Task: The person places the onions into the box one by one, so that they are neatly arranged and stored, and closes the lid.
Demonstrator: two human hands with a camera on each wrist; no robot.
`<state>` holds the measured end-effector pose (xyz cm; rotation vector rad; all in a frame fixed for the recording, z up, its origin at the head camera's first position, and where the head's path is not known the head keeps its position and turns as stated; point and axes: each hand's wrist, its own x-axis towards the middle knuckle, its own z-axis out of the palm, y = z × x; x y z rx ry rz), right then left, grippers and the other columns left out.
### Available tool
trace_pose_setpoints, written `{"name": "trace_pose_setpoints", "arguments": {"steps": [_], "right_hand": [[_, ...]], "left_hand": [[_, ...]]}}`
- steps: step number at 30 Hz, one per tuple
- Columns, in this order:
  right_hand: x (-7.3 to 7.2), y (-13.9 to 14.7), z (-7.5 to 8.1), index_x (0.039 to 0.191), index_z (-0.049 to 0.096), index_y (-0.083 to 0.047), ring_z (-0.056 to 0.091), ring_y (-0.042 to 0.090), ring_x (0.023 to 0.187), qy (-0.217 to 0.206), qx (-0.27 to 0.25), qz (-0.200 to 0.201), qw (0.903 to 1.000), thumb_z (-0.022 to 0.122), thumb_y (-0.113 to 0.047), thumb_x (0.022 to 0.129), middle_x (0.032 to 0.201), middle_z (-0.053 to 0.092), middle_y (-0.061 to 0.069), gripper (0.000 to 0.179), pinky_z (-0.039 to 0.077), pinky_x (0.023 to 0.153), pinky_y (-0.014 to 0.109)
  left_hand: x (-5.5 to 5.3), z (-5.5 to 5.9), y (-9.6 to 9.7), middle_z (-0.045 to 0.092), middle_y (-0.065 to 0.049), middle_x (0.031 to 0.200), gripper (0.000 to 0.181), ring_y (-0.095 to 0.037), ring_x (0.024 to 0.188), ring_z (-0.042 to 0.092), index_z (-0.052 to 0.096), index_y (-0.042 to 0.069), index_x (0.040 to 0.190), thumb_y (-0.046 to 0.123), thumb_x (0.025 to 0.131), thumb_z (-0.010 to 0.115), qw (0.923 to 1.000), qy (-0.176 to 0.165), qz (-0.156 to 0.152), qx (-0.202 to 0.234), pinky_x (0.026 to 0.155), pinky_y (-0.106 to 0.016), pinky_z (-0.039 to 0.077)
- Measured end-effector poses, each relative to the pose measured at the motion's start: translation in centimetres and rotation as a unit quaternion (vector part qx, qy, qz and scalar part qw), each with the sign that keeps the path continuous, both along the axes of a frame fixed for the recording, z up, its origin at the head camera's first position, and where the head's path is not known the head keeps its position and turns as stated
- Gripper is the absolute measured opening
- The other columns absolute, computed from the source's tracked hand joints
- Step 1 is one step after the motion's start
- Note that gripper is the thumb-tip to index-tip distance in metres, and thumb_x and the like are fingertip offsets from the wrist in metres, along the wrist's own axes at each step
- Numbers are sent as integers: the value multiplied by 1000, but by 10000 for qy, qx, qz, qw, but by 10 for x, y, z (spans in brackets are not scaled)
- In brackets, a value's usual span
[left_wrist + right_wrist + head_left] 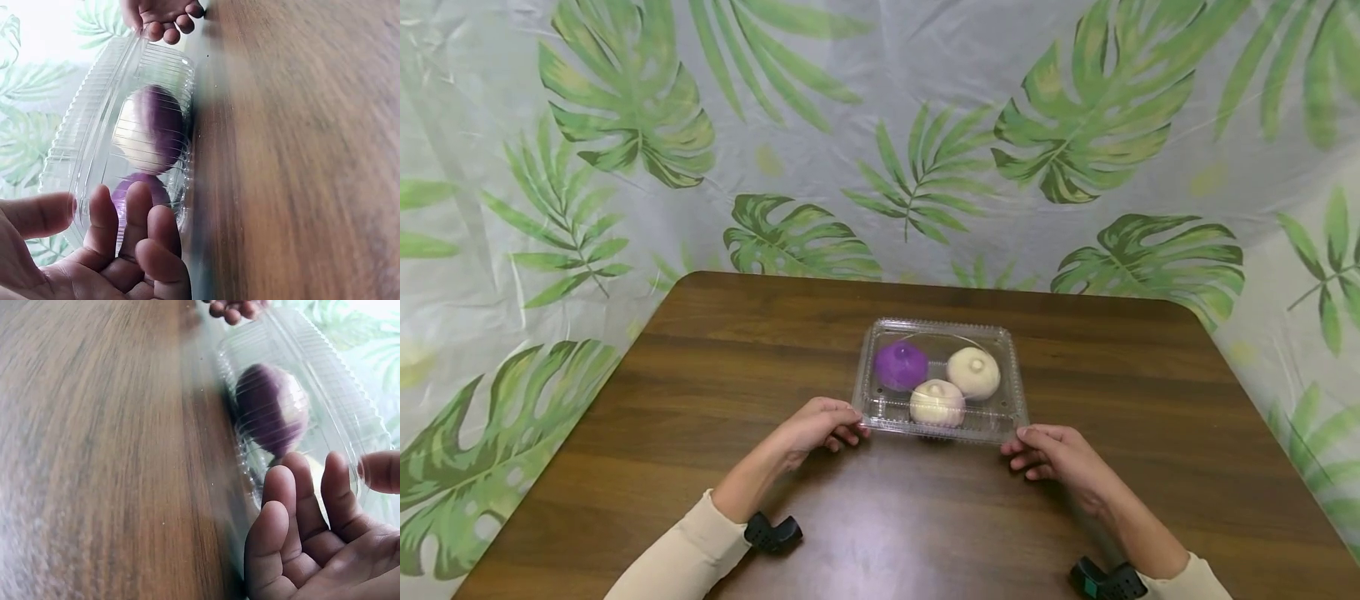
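A clear plastic clamshell container [985, 423] stands on the table with its lid down. Inside are three turnips: one purple side up [901, 367] at the left, one white [973, 372] at the right and another white [937, 404] at the front. From the left wrist, the front turnip [150, 128] shows a purple underside. My left hand [820, 427] pinches the near left corner of the rim between thumb and index finger, the other fingers loosely bent below. At the near right corner, my right hand [1056, 458] pinches the rim likewise.
A dark brown wooden table [737, 350] with rounded far corners carries the container. Behind and beside it hangs a pale sheet [940, 50] printed with green leaves. Black bands [772, 533] sit at both wrists, by the cream sleeves [685, 550].
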<state>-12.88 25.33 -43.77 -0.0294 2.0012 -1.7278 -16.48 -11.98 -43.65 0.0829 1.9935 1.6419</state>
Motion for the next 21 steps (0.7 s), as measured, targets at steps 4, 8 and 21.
{"name": "trace_pose_setpoints", "arguments": {"steps": [4, 8, 21], "right_hand": [[0, 0, 0, 100, 72, -13, 68, 5, 84, -5, -21, 26, 10000, 49, -26, 104, 94, 75, -11, 27, 57, 74, 24], [1, 0, 0, 102, 72, -13, 68, 5, 86, -24, -50, 27, 10000, 49, -26, 103, 96, 74, -11, 26, 57, 75, 24], [1, -4, 5, 103, 72, -6, 62, 4, 92, 46, 525, -473, 9975, 53, -23, 101, 95, 72, -10, 26, 56, 79, 26]], "left_hand": [[0, -1, 2, 76, -3, 92, 24, -10, 75, 62, 69, -3, 97, 17, 96, 57, 9999, 0, 140, 69, 63, -20, 47], [1, -2, 2, 77, -10, 96, 23, -10, 76, 64, 69, -3, 98, 16, 95, 58, 9996, -13, 241, 146, 64, -21, 51], [0, -1, 6, 70, 4, 85, 11, -12, 83, 64, 69, 6, 82, 11, 90, 64, 9974, 96, 645, 292, 74, -26, 56]]}}
